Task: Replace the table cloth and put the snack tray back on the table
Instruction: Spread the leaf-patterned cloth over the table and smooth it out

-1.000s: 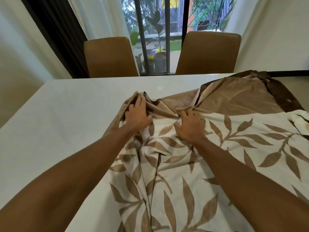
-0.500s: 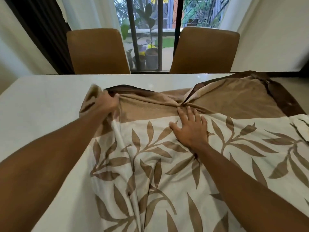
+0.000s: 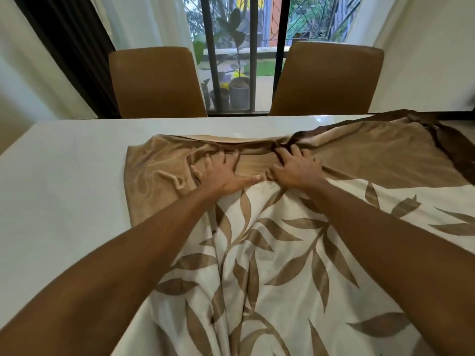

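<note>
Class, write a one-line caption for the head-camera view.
On the white table, the left hand presses the leaf-print table cloth flat while the right hand grips a fold in its tan border.

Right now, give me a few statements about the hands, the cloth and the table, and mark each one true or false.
1. The left hand lies flat, fingers spread, on the tablecloth. True.
2. The tablecloth covers the whole table. False: the table's left part and far edge are bare.
3. A snack tray sits on the table. False: no tray is in view.
4. Two brown chairs stand beyond the table's far edge. True.
5. The right hand curls its fingers into a bunched fold of the tablecloth. True.
</note>
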`<action>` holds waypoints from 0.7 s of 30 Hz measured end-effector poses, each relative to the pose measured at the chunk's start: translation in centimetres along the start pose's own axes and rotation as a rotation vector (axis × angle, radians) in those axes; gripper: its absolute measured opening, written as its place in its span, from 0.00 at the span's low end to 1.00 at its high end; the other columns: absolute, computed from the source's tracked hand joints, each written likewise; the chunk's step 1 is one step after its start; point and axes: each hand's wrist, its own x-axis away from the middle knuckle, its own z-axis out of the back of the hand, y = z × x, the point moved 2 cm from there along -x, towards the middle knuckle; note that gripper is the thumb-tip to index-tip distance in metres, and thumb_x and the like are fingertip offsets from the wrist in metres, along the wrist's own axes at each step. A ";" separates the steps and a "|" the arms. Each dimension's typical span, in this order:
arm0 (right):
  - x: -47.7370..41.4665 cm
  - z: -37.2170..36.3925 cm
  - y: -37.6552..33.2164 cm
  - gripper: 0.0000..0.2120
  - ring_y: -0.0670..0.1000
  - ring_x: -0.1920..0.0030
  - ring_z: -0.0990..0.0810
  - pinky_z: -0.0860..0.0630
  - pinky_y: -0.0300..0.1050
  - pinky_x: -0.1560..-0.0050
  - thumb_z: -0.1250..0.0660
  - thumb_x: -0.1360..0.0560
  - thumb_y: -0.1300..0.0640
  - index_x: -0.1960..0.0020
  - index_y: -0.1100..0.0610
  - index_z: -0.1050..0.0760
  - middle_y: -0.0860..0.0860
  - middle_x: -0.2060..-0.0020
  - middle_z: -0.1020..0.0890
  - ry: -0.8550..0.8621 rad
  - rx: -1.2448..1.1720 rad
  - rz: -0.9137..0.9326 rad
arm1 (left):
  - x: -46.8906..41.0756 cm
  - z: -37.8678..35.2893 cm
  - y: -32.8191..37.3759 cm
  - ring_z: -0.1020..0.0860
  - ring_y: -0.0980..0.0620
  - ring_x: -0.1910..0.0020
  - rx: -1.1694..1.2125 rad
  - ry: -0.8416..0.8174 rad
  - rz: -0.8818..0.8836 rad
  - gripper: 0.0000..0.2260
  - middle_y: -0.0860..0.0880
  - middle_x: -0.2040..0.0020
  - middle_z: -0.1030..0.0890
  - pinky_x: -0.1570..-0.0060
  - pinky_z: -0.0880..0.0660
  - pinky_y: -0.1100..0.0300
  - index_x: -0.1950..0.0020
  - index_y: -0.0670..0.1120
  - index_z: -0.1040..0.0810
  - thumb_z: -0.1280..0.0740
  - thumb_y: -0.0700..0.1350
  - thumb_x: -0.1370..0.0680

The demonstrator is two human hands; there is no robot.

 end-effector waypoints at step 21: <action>1.8 -1.5 0.6 0.23 0.54 0.31 0.30 0.51 0.68 0.25 0.45 0.22 0.36 0.31 0.44 0.28 0.49 0.32 0.26 0.329 -0.131 0.064 | -7.1 4.3 2.3 0.64 0.33 0.23 -0.165 -0.249 0.066 0.62 0.44 0.21 0.67 0.25 0.56 0.35 0.21 0.59 0.65 0.30 0.76 0.42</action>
